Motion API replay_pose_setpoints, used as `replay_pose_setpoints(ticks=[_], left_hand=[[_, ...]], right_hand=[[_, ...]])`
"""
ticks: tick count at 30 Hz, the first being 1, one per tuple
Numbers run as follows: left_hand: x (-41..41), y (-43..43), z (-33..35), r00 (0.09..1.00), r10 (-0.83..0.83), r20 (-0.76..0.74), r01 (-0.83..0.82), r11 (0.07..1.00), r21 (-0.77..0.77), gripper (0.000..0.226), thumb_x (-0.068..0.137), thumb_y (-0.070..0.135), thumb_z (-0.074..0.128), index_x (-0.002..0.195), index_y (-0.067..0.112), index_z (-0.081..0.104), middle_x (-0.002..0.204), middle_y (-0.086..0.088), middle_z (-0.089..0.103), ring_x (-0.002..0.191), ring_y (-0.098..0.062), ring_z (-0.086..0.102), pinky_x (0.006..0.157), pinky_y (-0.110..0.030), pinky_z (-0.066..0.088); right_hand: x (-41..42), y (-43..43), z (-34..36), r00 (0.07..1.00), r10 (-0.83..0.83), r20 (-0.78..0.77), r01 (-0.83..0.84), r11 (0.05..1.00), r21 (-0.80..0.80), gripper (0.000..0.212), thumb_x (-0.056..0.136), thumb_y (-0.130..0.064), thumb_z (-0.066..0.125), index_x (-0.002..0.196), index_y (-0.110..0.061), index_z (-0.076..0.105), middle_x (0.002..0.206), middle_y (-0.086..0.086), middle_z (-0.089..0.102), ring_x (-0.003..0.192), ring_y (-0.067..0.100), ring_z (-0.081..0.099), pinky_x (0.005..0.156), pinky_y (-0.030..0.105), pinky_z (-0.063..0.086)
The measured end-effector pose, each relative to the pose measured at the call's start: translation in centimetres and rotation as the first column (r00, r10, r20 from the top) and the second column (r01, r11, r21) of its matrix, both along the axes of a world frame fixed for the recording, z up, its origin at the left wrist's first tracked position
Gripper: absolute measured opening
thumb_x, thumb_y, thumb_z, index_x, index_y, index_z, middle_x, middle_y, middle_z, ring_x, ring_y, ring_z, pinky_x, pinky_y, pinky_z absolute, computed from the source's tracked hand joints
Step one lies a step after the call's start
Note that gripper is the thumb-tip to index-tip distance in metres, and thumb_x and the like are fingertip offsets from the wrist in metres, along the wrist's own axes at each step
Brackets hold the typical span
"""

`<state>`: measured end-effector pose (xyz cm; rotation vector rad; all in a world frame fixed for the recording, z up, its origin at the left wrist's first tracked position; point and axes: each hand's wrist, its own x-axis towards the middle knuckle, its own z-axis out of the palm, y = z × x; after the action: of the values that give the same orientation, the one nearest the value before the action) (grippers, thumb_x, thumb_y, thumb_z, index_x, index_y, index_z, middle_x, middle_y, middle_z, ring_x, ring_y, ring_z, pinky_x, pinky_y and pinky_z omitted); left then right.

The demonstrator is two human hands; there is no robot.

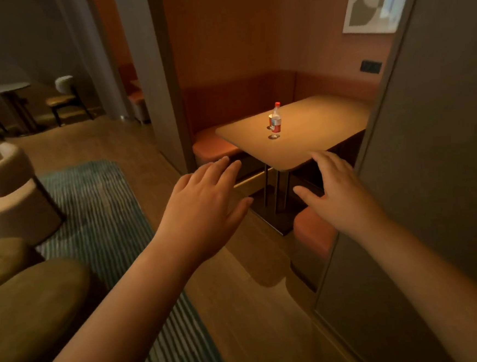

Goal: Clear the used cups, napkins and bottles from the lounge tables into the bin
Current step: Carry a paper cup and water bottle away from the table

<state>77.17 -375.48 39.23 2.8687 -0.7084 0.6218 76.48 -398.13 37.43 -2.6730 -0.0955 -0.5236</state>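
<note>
Left hand [201, 201] at frame centre: fingers extended, palm down, holding nothing. Right hand [338, 190] likewise released, spread. Both are raised ahead, probably readying a reach. Bottle [275, 118], red cap, stands upright on the counter [327, 128] in the booth, above centre, well apart from both hands. No bin in view.

One bottle [276, 114], one glass [274, 135], two tables [327, 122] [1, 88]
</note>
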Motion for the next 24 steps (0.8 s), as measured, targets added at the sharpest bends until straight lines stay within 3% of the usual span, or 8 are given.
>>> replay_pose_setpoints(ticks=[11,18,24], left_hand=[[26.9,4.7,0.8,0.999,-0.044,-0.020,0.043,0.998,-0.041,0.065,0.094,0.057,0.033,0.150,0.030,0.011,0.155,0.009,0.019,0.141,-0.010,0.019,0.112,-0.030,0.018],[42.4,6.8,-1.2,0.977,-0.160,-0.143,0.137,0.978,-0.157,0.063,0.094,0.052,0.040,0.149,0.031,0.017,0.154,0.012,0.023,0.138,-0.008,0.024,0.110,-0.029,0.023],[58.0,7.7,-2.6,0.943,-0.274,-0.186,0.236,0.950,-0.204,0.060,0.093,0.051,0.042,0.147,0.031,0.025,0.150,0.009,0.032,0.135,-0.011,0.032,0.111,-0.038,0.031]], right_hand=[[27.2,4.6,0.4,0.996,-0.084,0.012,0.082,0.992,0.092,0.072,0.090,-0.042,0.057,0.149,-0.021,0.021,0.153,-0.002,0.024,0.139,0.016,0.022,0.105,0.030,0.027],[41.0,7.4,-1.5,0.991,-0.137,-0.003,0.137,0.987,0.086,0.074,0.088,-0.040,0.061,0.148,-0.022,0.021,0.152,-0.001,0.024,0.138,0.016,0.022,0.105,0.031,0.030],[51.9,9.4,-4.3,0.965,-0.261,-0.025,0.262,0.964,0.051,0.071,0.089,-0.038,0.059,0.148,-0.025,0.022,0.153,-0.003,0.025,0.138,0.013,0.021,0.105,0.024,0.019]])
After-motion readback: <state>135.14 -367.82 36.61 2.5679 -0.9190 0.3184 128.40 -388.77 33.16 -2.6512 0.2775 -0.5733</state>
